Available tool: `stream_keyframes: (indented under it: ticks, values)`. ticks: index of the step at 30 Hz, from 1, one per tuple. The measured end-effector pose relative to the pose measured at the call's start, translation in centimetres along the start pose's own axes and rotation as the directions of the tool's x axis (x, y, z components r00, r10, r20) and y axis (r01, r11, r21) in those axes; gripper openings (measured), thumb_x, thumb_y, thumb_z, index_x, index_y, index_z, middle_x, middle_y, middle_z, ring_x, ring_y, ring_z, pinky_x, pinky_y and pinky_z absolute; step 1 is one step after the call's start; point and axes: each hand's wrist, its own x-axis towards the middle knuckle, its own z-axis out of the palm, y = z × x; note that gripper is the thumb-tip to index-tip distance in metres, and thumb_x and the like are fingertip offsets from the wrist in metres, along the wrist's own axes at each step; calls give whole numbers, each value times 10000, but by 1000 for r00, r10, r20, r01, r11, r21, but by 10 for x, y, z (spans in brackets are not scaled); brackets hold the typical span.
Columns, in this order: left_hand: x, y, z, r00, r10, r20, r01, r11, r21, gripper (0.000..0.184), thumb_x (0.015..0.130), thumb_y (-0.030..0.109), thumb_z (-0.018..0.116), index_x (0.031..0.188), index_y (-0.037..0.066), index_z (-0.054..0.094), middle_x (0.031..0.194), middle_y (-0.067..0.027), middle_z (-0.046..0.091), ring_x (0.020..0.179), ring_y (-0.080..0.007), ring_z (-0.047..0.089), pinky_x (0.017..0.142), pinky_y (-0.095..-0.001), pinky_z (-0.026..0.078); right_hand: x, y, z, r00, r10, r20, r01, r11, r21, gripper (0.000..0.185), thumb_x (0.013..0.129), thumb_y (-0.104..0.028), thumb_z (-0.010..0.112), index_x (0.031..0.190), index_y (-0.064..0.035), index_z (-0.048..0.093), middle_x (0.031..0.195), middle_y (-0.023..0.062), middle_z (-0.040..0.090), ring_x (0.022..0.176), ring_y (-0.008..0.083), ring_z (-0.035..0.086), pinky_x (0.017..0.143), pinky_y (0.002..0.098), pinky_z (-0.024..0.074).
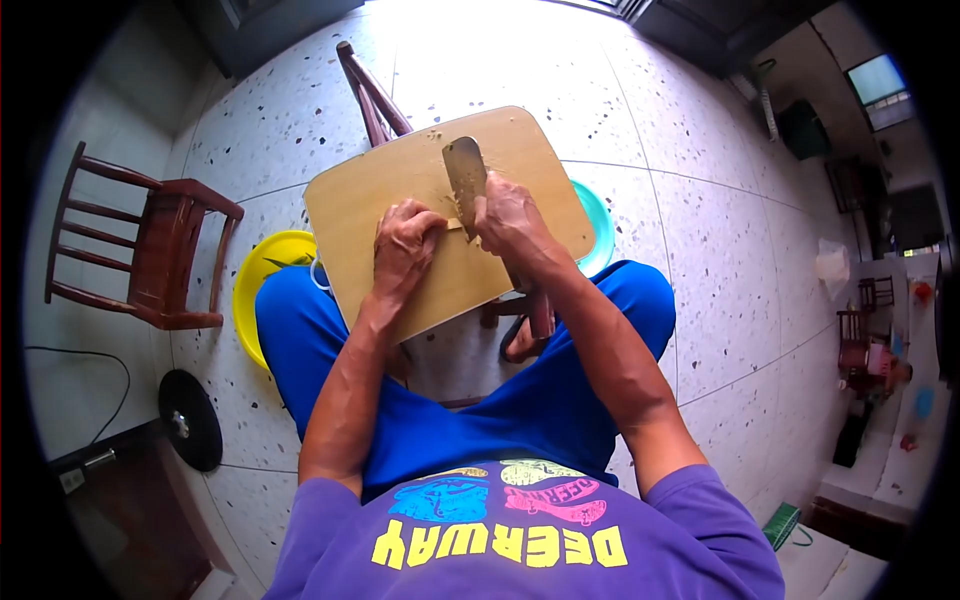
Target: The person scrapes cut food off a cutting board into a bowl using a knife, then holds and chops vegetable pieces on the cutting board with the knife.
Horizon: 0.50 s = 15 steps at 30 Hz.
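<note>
A wooden board (400, 180) with rounded corners lies in front of my knees, with small pale crumbs near its middle and far edge. My right hand (508, 216) is closed round a broad cleaver (463, 168), whose blade points away from me over the board. Left of the blade, my left hand (405, 238) has its fingers curled and pinches a small pale strip (454, 224) against the board. The strip's right end meets the blade. What the strip is made of cannot be told.
A yellow basin (250, 290) with something green inside stands beside my left knee, a turquoise basin (600, 225) by the board's right edge. A dark red chair (170, 250) is at the left, near a black disc (190, 420) on the floor.
</note>
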Motion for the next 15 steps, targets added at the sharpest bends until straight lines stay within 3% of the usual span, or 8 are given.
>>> stream_keyframes:
  ticks: [3, 5, 9, 12, 15]
  values:
    - [0, 1, 2, 1000, -28, -9, 28, 1000, -11, 72, 870, 52, 758, 900, 100, 803, 961, -74, 711, 959, -321, 667, 900, -433, 529, -13, 17, 8, 992, -110, -68, 112, 993, 30, 163, 1020, -109, 537, 1064, 39, 589, 670, 206, 657, 594, 312, 725, 550, 460, 566]
    - [0, 2, 1, 999, -37, -5, 37, 999, -4, 70, 874, 58, 757, 900, 102, 804, 959, -74, 710, 959, -321, 667, 898, -434, 528, -18, 22, 12, 982, -166, -89, 170, 985, 41, 166, 1030, -116, 538, 1066, 36, 596, 690, 194, 666, 584, 276, 717, 544, 443, 564]
    - [0, 2, 2, 999, -37, -5, 37, 999, -7, 68, 876, 67, 758, 902, 105, 808, 960, -74, 711, 960, -319, 665, 895, -436, 527, -22, 9, 5, 996, -87, -15, 87, 996, -1, 152, 1022, -77, 520, 1069, 40, 604, 766, 242, 692, 642, 353, 729, 587, 485, 570]
    - [-2, -3, 4, 999, -32, -1, 32, 999, -11, 72, 876, 68, 759, 910, 104, 811, 962, -74, 711, 964, -319, 665, 897, -436, 527, -20, 9, 8, 944, -315, -103, 302, 945, -126, 140, 1004, -51, 512, 1043, 49, 602, 816, 300, 697, 749, 471, 723, 651, 547, 572]
    - [-2, -2, 3, 999, -37, -1, 37, 999, -22, 73, 874, 63, 763, 916, 97, 811, 962, -75, 710, 965, -321, 665, 898, -435, 527, -8, -2, 16, 969, -241, -59, 224, 953, -202, 150, 953, -67, 586, 1005, 73, 598, 878, 358, 692, 896, 540, 705, 794, 579, 574]
